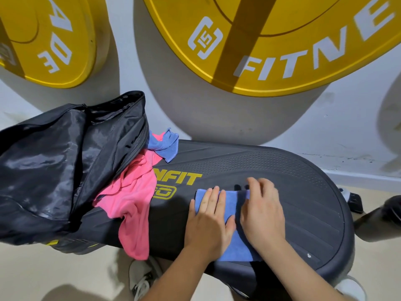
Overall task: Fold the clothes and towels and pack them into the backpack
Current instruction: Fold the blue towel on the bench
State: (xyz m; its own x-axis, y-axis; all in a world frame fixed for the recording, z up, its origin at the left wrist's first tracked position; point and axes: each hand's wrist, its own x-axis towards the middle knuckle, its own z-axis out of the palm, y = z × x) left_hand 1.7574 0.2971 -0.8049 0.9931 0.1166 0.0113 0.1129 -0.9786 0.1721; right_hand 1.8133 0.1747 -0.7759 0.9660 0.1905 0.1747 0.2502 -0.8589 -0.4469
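Blue towel lying flat on the right half of the dark grey step platform, apparently folded into a narrow strip running front to back. Looks like the smooth-it-down stage before the next fold.

Tips for doing this bit well: press from the middle out toward both ends to chase out any air bump between the layers. Line up the long edges before creasing, otherwise ends up lopsided and bulky in the backpack. Keep one palm planted as an anchor and slide only the other, handy against soft cloth creeping on a ribbed plastic top.

Hand pose: left hand palm down on the left part of the towel, fingers straight and close together, pointing away from the body, thumb angled in toward the middle. Right hand palm down too, flat, fingers straight, tips reaching past the far edge onto the platform; a bit blurred, so hard to judge the pressure. Nothing pinched or gripped by either.

Black backpack unzipped and gaping at the left end of the platform, pink garment loose against it, not folded yet.
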